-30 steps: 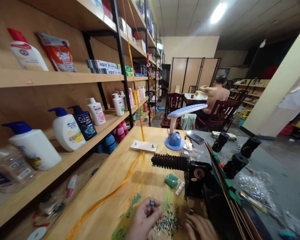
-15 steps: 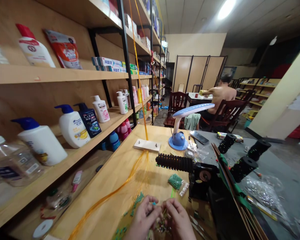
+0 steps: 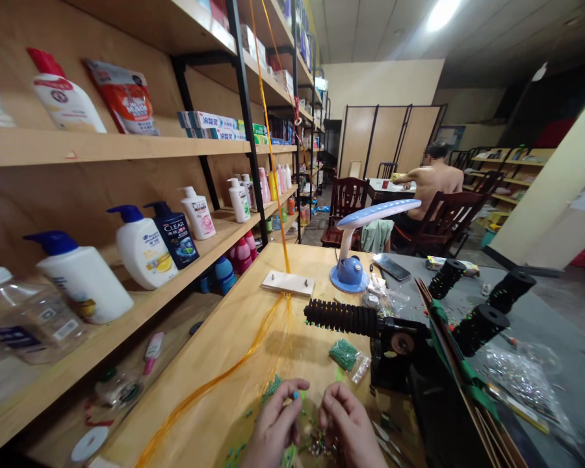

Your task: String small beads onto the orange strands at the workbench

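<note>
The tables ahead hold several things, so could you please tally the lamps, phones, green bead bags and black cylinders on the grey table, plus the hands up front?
Hands: 2
Green bead bag: 1
Black cylinders: 3
Lamp: 1
Phone: 1
Total: 8

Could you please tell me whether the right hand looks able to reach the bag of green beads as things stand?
Probably yes: the bag of green beads lies on the table just beyond the right hand, and nothing bulky appears to stand between them.

pump bottles [image 3: 146, 255] on a shelf [image 3: 141, 309]
</note>
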Demonstrator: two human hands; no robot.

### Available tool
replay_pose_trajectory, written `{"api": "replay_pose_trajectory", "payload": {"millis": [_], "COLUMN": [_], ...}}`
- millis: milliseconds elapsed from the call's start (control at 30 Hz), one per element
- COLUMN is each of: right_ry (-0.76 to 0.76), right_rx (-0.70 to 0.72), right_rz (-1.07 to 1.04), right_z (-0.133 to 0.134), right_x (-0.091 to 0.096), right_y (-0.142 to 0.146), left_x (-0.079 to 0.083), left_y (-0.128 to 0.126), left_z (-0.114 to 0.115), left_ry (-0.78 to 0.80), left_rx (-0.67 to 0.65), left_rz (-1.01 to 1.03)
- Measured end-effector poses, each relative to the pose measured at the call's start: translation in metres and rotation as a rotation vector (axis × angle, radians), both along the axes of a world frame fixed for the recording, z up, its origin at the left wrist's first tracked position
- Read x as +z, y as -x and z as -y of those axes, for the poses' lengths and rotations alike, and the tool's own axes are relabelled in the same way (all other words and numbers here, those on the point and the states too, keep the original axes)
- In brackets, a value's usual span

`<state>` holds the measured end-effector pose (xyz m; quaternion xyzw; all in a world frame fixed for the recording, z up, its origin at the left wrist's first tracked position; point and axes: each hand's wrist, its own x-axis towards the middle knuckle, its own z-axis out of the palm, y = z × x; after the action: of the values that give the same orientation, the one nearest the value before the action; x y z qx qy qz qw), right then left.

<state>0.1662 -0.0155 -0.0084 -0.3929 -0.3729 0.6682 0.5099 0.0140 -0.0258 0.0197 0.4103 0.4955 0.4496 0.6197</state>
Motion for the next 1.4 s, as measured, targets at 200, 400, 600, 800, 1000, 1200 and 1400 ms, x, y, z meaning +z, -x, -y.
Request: {"api": "replay_pose_trajectory", "payload": {"millis": [200,400,600,800,1000,1200,1400], "right_ry": [-0.038,-0.011,-0.052,-0.019,-0.007,0.065,0.082], "right_rx": [0.104,0.058,0.1,0.04,-0.027,-0.069,-0.011], "right_rz": [-0.002,0.135,0.102,0.136,0.133,0.137,0.073], "right_z": [0.001,-0.003,-0.004,-0.001,0.004,0.01,0.013], "right_x": [0.005,0.008,0.008,0.007,0.01,0.007,-0.006], "right_y": [0.002,0.011,0.015,0.02,0.023,0.029,0.031], "left_x": [-0.004,-0.012,0.001,0.006,-0.013,-0.031,-0.036], "left_y": [0.001,0.001,0.0,-0.001,-0.001,0.0,0.001], "left_z": [-0.002,-0.001,0.003,0.006,0.004,0.002,0.0], "left_ry": [-0.003,0.005,-0.013,-0.069,-0.093,-0.078,-0.083], "left_rx": [-0.045,-0.075,-0.106,-0.128,-0.107,0.004,0.066], "left_rz": [0.021,-0.021,-0.025,-0.042,-0.027,-0.011,-0.032]}}
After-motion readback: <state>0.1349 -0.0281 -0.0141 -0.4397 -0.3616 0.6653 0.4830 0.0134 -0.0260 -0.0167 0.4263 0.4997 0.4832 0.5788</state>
